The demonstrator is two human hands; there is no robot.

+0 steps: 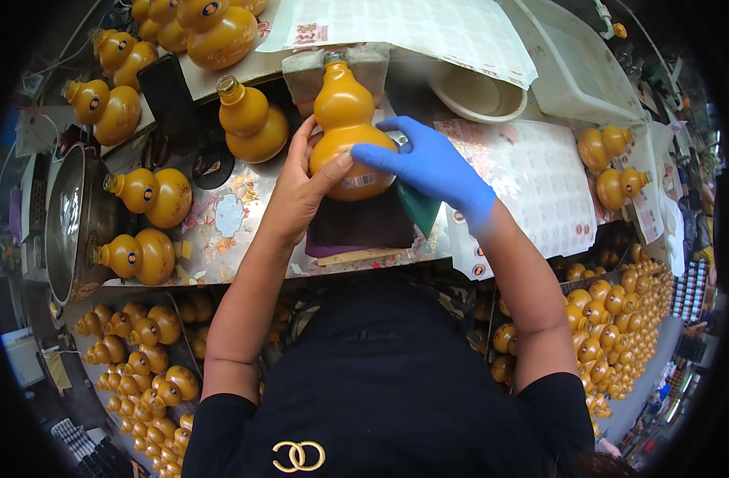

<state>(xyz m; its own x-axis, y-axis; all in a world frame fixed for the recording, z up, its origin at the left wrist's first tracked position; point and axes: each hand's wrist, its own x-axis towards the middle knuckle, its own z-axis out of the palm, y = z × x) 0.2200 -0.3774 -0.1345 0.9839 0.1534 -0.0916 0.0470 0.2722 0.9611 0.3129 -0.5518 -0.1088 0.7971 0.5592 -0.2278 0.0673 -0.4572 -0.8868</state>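
Observation:
A gourd-shaped amber-yellow bottle (344, 107) lies in front of me, its open neck pointing away toward a grey cloth (301, 76). My bare left hand (305, 179) grips its wide lower bulb from the left, thumb on top. On the right side of that bulb is my right hand (432, 163) in a blue glove, its thumb pressed on the surface just above a small barcode label (360, 182). Some of the right fingers are hidden behind the bottle. Beneath the bulb lies a dark purple pad (356, 227), with a green cloth (420, 209) beside it.
Another gourd bottle (249, 119) stands left of my hands, near a black phone-like slab on a stand (164, 92). Sticker sheets (524, 183) cover the right of the table. A white bowl (480, 95) and a clear bin (587, 72) stand behind. Many bottles (615, 311) fill the space below.

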